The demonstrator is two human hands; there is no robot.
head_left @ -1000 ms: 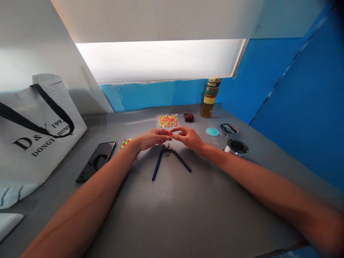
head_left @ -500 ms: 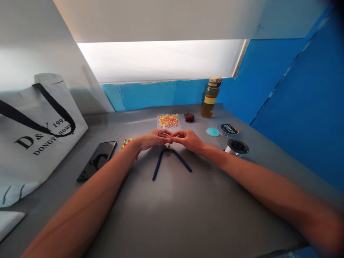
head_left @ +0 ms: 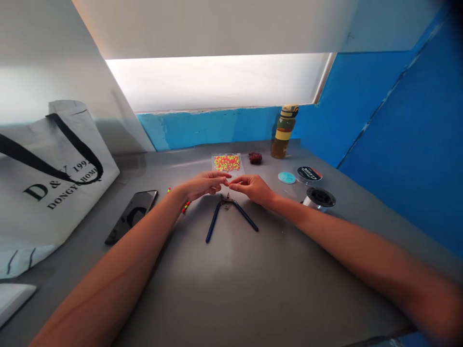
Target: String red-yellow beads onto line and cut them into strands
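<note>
My left hand and my right hand meet fingertip to fingertip above the middle of the table. The right thumb and forefinger are pinched together; what they hold is too small to make out. On the left, thumb and fingers come together at the tips around something I cannot tell, with the forefinger straighter. Just beneath the hands lie pliers, their blue handles spread toward me. Small red and yellow-green beads show beside my left wrist, partly hidden by the forearm. Behind the hands is a clear bag of similar beads.
A phone and a white tote bag are at the left. To the right stand a spool of clear line, a round labelled lid and a light-blue disc. Farther back are a dark red bundle and a bottle.
My left fingertips have drawn slightly back from the right ones, and the forefinger has straightened. The beads by my left forearm have shifted, some now showing below the wrist. The right hand is nearly still.
</note>
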